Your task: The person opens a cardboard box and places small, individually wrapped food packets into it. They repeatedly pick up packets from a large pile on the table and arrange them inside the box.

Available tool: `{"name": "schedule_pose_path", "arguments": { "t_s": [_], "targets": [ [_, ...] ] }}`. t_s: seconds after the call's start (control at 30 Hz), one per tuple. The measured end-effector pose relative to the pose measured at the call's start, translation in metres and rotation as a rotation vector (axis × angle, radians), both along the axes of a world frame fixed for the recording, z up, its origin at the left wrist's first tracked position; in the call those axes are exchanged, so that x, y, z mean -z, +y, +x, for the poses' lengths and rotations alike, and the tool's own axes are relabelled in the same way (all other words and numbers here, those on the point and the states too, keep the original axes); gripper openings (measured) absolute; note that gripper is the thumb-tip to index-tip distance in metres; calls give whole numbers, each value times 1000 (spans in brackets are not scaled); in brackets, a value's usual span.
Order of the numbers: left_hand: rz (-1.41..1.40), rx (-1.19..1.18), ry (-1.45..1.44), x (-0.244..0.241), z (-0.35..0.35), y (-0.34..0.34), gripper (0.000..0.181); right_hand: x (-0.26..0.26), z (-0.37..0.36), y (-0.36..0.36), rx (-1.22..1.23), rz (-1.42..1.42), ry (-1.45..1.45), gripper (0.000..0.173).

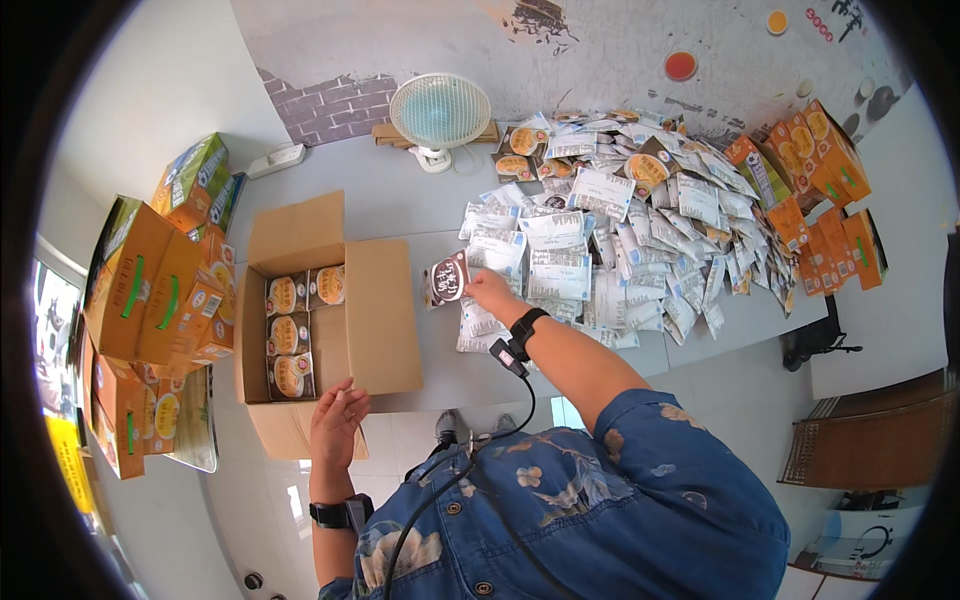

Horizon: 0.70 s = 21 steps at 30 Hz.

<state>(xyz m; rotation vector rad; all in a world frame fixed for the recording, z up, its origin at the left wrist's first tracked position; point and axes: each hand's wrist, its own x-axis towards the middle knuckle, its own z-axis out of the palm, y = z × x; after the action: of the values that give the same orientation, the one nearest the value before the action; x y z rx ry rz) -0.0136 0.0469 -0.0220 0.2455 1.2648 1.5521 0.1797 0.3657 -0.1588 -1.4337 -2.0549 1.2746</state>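
Note:
My right hand (489,291) holds the right edge of a dark brown printed sachet (450,277), just above the grey table (442,330) at the left side of a big pile of sachets. Most sachets in the pile (559,274) lie with their white printed backs up; a few show brown and orange fronts. My left hand (341,409) is raised near the front edge of an opened cardboard carton (384,315), its fingers slightly curled and nothing seen in them. Inside the carton, several brown and orange packs (286,334) stand in a column at the left, with one more at the back right.
A small fan (440,112) stands at the back by the wall. Orange boxes (124,281) are stacked left of the carton, and more orange boxes (832,161) stand at the table's right end. A white power strip (276,160) lies at the back left. A black cable (531,405) hangs from my right wrist.

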Motion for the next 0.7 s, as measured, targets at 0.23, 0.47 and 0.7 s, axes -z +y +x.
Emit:
{"name": "schedule_pose_path", "arguments": {
  "t_s": [0.23, 0.47, 0.7],
  "targets": [
    [11, 245, -69, -2, 17, 25, 34, -90, 38, -39, -9, -424, 624, 11],
    [180, 366, -509, 10, 46, 51, 42, -147, 66, -121, -241, -887, 946, 7],
    [194, 185, -485, 35, 5, 47, 42, -152, 71, -146, -226, -675, 614, 27]
  ]
}}
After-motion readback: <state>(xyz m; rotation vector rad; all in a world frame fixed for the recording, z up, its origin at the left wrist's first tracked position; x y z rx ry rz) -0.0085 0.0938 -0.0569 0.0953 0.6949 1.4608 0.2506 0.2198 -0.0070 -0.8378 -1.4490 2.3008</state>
